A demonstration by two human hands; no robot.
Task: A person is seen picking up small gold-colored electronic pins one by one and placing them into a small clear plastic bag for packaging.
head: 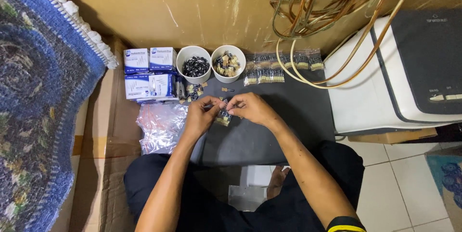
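dark work mat (288,116) on the floor | white machine (375,97) at its right edge | clear plastic bags (161,126) at its left | two white cups (194,54) of small parts at the far edge | left hand (199,115) and right hand (252,108) both pinch a small strip of components (224,116) above the mat's middle

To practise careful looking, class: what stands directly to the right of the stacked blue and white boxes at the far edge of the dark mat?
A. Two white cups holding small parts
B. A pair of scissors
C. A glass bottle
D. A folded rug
A: two white cups holding small parts stand side by side just right of the blue and white boxes, beyond the hands that hold a small packet between them.
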